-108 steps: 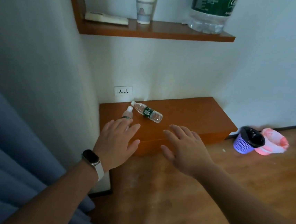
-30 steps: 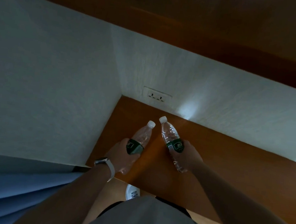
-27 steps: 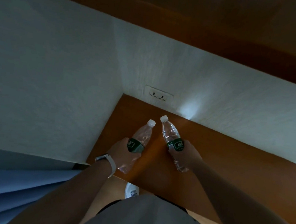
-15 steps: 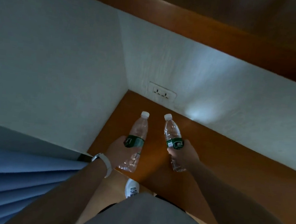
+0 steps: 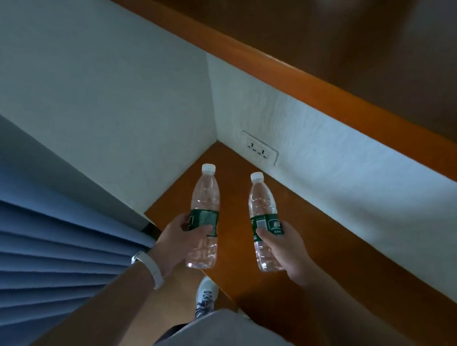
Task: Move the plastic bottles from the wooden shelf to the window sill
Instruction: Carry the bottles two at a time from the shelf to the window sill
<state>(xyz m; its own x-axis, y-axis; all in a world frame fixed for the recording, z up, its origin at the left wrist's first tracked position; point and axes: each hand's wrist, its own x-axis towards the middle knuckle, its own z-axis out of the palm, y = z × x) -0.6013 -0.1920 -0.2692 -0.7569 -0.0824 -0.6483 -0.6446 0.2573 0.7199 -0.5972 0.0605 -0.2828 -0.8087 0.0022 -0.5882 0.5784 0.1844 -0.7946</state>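
Observation:
Two clear plastic bottles with white caps and green labels are lifted above the low wooden shelf. My left hand grips the left bottle around its label and lower body. My right hand grips the right bottle at its label. Both bottles point cap-up toward the wall corner and stand apart from each other. No window sill is in view.
An upper wooden shelf juts out overhead, close to my head. A wall socket sits just above the low shelf. A blue pleated curtain fills the left. My white shoe is on the floor below.
Both hands have raised the bottles higher off the low shelf and moved them farther apart. The view has tilted, showing more curtain and the top of the upper shelf.

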